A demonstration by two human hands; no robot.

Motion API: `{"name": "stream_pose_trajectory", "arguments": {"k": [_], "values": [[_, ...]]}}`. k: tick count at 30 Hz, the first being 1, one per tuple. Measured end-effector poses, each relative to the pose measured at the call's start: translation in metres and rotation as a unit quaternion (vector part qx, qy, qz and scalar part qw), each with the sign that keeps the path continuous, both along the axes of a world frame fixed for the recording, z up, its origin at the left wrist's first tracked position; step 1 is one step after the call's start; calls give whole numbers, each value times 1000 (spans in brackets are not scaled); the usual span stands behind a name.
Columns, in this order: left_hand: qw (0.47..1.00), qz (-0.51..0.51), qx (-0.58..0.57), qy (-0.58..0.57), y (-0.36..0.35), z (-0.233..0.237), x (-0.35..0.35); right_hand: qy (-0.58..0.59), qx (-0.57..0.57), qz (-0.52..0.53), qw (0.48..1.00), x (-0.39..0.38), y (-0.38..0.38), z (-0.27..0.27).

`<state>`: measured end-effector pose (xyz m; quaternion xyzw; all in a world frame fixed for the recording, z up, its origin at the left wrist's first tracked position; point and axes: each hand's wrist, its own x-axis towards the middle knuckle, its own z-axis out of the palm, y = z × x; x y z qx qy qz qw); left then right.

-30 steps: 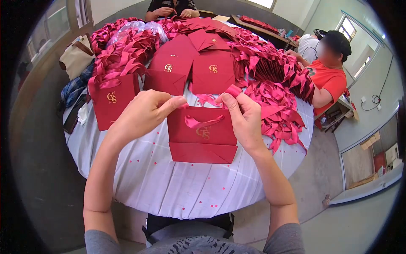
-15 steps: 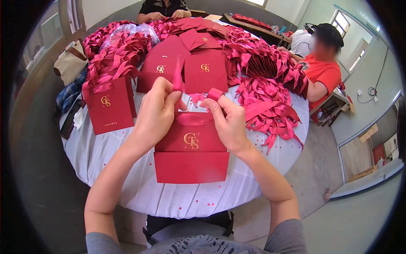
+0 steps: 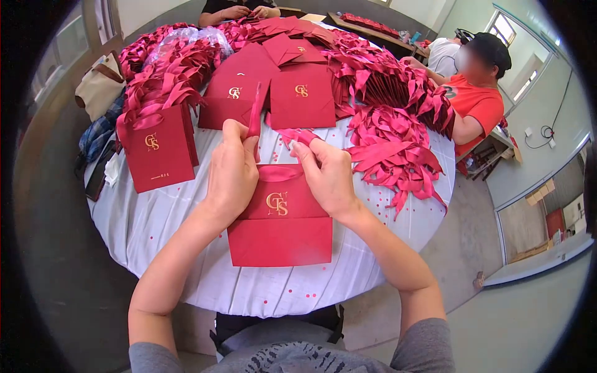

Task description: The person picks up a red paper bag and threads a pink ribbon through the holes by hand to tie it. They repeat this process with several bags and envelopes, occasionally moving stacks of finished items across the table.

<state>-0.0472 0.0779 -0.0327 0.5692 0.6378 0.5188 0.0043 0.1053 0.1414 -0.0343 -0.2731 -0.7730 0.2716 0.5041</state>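
A red paper gift bag (image 3: 281, 241) with gold lettering lies flat before me, its bottom folded up, with a ribbon handle (image 3: 280, 173) across its top. Beyond its upper left corner, my left hand (image 3: 234, 171) is closed in a pinch on a red ribbon (image 3: 256, 110) that sticks upward. My right hand (image 3: 328, 171), over the upper right corner, pinches another stretch of red ribbon (image 3: 300, 135) between thumb and fingers. Whether both stretches belong to one ribbon is hidden by the hands.
A finished-looking bag (image 3: 157, 152) stands at the left. More red bags (image 3: 303, 102) lie ahead, with a heap of ribbons (image 3: 395, 149) at the right. Small red dots dot the white tablecloth (image 3: 205, 280). A person in an orange shirt (image 3: 476, 102) sits at the right; another person's hands (image 3: 249, 12) work opposite.
The ribbon loop around my right fingers has flattened and now trails away from the hand. My right hand has shifted slightly left, and my left hand has come down a little.
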Motion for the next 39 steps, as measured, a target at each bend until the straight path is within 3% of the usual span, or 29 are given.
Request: {"name": "stream_pose_trajectory", "arguments": {"k": [2,3,5,7,8,9,10,11,12,13,14,15,16,18,19,23,24,25,28,29,30,32,33,35,37,39], "values": [[1000,-2,-14,-7,1,0,0,-132,-82,-28,987,5,2,5],[1000,-3,-10,-7,2,0,1,-133,-78,-30,988,6,6,4],[999,-20,5,-37,1,0,0,-39,-188,80,978,6,19,-4],[999,-27,13,-46,5,-5,-6,-72,-189,117,972,13,27,1],[998,-34,19,-57,7,-8,-8,18,-320,221,921,16,22,13],[998,-34,20,-57,9,-12,-8,106,-438,316,835,17,19,22],[963,-91,-42,-251,10,-16,-7,86,-416,352,834,19,18,27],[884,-145,-103,-433,10,-17,-7,89,-419,353,832,17,11,33],[884,-145,-99,-433,7,-16,-7,93,-421,355,830,15,4,40],[803,-231,-185,-518,1,-15,-7,68,-377,426,820,16,12,33],[698,-310,-267,-588,-4,-15,-6,101,-414,467,775,16,16,27],[531,-503,-171,-660,-8,-23,-7,134,-450,503,725,17,18,23],[500,-486,-116,-707,-19,3,8,141,-467,486,725,14,14,27],[371,-629,-108,-674,-1,-38,8,71,-412,476,773,14,17,18],[371,-632,-106,-673,0,-37,7,-28,-354,408,841,15,12,17],[563,-471,-107,-670,-8,-23,-2,-132,-405,286,858,11,-5,27],[604,-427,-106,-664,-10,-19,-4,-84,-229,283,928,9,-1,19],[643,-382,-105,-656,-12,-14,-4,-34,-44,268,962,7,0,18],[742,-243,-99,-617,-12,-5,-8,-45,-139,188,971,30,1,51],[771,-194,-97,-598,-11,-3,-11,-24,-94,142,985,34,3,53],[829,-184,-67,-523,-2,0,-26,-22,-94,140,985,36,5,54],[914,-167,56,-365,4,12,-49,-86,127,71,986,40,7,56],[938,-159,104,-289,-3,21,-44,-107,92,72,987,42,5,58],[969,-157,165,-91,-18,46,-21,-142,269,43,952,33,1,59],[960,-160,174,147,-28,56,-5,-145,273,54,950,29,-4,60],[940,-163,190,231,-26,49,2,-168,286,68,941,27,-7,61]]}}
